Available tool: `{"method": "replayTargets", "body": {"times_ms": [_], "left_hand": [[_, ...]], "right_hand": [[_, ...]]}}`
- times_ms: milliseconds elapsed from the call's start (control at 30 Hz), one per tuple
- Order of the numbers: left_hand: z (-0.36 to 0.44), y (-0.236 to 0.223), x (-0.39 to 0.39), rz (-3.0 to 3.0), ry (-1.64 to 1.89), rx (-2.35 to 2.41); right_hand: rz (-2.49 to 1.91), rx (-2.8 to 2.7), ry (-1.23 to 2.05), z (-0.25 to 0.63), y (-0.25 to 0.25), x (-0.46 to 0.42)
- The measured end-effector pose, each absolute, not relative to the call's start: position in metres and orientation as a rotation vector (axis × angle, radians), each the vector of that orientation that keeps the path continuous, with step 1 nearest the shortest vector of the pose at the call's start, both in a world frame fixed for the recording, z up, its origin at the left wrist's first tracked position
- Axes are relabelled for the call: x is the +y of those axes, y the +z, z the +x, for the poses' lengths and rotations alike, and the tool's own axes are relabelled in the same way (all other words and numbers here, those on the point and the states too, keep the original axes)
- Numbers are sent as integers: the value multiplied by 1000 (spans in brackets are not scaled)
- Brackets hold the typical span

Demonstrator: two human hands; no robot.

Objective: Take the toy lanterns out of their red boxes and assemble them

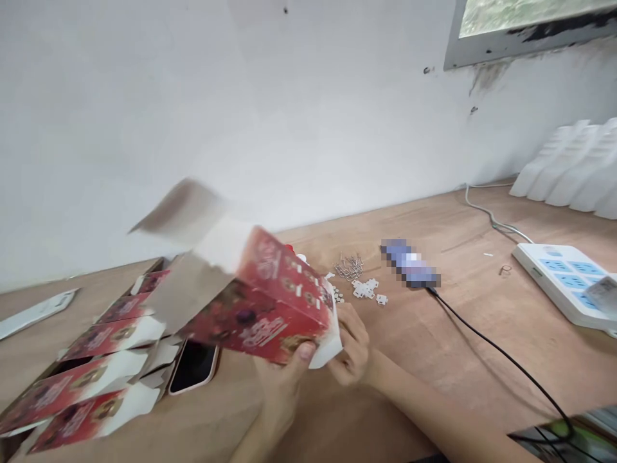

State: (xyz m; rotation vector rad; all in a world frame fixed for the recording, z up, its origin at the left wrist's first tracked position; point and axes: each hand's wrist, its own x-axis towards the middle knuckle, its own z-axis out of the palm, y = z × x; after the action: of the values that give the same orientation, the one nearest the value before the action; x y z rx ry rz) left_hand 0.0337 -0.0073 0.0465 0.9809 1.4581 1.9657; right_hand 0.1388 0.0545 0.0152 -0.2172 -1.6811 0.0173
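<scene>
A red printed cardboard box (270, 315) is held up, tilted, over the table in front of me. Its flaps at the far left end stand open and look smeared by motion. My left hand (284, 379) grips the box from below, with the thumb pressed on its lower front face. At the near right end, my right hand (351, 347) has its fingers curled against the white flap (328, 350). Part of each hand's fingers is hidden behind the box. Several similar red boxes (96, 379) lie in a row on the left, their flaps open.
Beside the boxes lies a phone (193, 366). Behind the held box are metal pins (349, 265) and small white plastic parts (365, 288). A blurred-out phone (409, 263) trails a black cable (486, 341). A power strip (562, 283) and white plastic pieces (569, 164) stand on the right.
</scene>
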Motion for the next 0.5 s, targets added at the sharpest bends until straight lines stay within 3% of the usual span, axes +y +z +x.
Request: {"method": "replayTargets", "body": {"times_ms": [233, 500], "left_hand": [[22, 86, -6, 633, 2159, 1450], [-51, 120, -1, 550, 2301, 1442]], "right_hand": [[-472, -1795, -21, 138, 10, 51], [-510, -1795, -32, 139, 5, 55]]}}
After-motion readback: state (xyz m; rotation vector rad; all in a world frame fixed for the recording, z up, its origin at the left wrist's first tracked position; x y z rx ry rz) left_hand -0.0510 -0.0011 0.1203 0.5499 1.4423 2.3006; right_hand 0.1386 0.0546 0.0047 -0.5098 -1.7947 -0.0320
